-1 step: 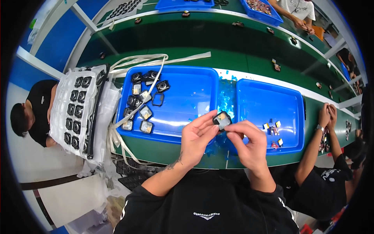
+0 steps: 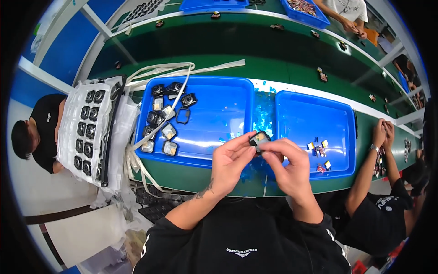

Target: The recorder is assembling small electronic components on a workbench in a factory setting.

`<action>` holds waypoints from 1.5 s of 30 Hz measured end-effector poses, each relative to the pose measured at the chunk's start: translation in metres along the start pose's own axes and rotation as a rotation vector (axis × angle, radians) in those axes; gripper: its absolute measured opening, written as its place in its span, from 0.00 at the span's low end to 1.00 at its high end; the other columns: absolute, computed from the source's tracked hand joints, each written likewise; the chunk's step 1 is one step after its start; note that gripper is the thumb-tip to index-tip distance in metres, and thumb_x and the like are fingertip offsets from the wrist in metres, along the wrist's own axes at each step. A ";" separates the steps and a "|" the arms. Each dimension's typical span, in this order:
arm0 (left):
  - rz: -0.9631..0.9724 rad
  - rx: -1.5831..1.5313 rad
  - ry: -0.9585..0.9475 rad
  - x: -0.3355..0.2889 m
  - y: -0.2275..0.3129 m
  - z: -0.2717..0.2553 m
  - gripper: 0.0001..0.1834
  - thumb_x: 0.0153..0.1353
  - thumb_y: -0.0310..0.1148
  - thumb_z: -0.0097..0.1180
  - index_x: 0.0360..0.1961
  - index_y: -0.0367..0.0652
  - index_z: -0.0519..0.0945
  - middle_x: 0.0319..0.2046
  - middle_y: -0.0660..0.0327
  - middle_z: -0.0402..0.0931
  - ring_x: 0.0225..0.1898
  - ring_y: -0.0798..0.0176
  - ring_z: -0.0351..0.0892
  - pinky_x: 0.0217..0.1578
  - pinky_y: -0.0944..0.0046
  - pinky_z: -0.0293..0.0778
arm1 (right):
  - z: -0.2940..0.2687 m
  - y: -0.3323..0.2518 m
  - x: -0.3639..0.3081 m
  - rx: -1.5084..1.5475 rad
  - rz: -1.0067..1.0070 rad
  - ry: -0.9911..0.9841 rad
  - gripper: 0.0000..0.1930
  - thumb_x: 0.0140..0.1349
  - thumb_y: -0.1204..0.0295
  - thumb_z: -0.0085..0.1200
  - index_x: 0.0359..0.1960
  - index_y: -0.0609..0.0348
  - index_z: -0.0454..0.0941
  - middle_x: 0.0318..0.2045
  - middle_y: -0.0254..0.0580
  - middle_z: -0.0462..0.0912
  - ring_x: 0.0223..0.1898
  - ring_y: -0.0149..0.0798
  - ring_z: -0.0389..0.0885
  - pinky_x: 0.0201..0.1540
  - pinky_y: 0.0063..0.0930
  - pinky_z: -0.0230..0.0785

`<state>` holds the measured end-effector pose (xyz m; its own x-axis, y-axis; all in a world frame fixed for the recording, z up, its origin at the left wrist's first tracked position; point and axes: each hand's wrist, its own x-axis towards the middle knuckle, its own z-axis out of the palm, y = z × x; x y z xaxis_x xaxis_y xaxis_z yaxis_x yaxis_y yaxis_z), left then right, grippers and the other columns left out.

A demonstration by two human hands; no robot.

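Note:
My left hand [image 2: 232,160] grips a small black square casing [image 2: 259,137] between thumb and fingers, above the gap between two blue trays. The casing has a pale grey panel with a yellowish patch. My right hand [image 2: 289,162] is closed in a pinch at its lower right edge; whether the fingertips hold the rim or something thin on it is hidden. To the left, the blue tray [image 2: 223,96] contains several similar black casings [image 2: 169,148] and an empty black frame [image 2: 183,116]. Small parts with yellow pieces [image 2: 318,147] lie in the right blue tray [image 2: 315,102].
Blue film scraps [image 2: 263,112] litter the gap between the trays. White straps [image 2: 162,73] trail across the left tray. Further left stands a white packing tray [image 2: 75,123] of black units, beside a person [image 2: 45,116]. Another person's arms [image 2: 365,178] are at the right. Behind runs a green conveyor [image 2: 228,45].
My right fingertips have shifted slightly left and further over the casing's panel. The casing looks a little more tilted. The whole view has moved slightly.

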<state>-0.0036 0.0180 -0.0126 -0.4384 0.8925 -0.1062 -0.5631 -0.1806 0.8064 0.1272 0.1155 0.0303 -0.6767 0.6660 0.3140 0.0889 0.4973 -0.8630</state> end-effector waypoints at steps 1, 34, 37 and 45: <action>-0.009 -0.006 -0.002 -0.001 -0.001 -0.001 0.22 0.65 0.20 0.52 0.60 0.29 0.69 0.51 0.51 0.77 0.50 0.65 0.78 0.51 0.67 0.75 | 0.005 -0.004 0.004 -0.012 0.070 -0.038 0.10 0.55 0.82 0.60 0.40 0.61 0.82 0.26 0.41 0.80 0.22 0.32 0.73 0.26 0.24 0.65; 0.071 0.168 -0.083 -0.011 -0.001 -0.003 0.19 0.64 0.17 0.52 0.57 0.29 0.73 0.54 0.50 0.75 0.54 0.61 0.76 0.54 0.65 0.75 | 0.002 -0.011 0.009 -0.308 0.007 0.032 0.09 0.48 0.79 0.67 0.23 0.59 0.75 0.21 0.33 0.76 0.24 0.27 0.69 0.28 0.23 0.61; 0.059 0.203 -0.098 -0.012 -0.001 -0.004 0.19 0.65 0.18 0.52 0.57 0.30 0.73 0.52 0.51 0.77 0.53 0.63 0.77 0.53 0.66 0.75 | -0.003 -0.017 0.008 -0.412 -0.056 0.049 0.14 0.46 0.77 0.67 0.23 0.56 0.69 0.21 0.36 0.74 0.26 0.37 0.72 0.32 0.30 0.63; 0.119 0.019 0.038 -0.009 0.009 0.011 0.23 0.66 0.19 0.50 0.62 0.31 0.65 0.49 0.49 0.78 0.50 0.64 0.79 0.51 0.66 0.76 | -0.013 0.003 -0.011 0.342 0.192 0.033 0.18 0.50 0.81 0.66 0.43 0.63 0.75 0.39 0.38 0.77 0.37 0.28 0.77 0.46 0.24 0.73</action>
<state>0.0031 0.0130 0.0019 -0.5278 0.8488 -0.0305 -0.4924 -0.2766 0.8252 0.1447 0.1168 0.0296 -0.6470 0.7491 0.1421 -0.0411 0.1518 -0.9876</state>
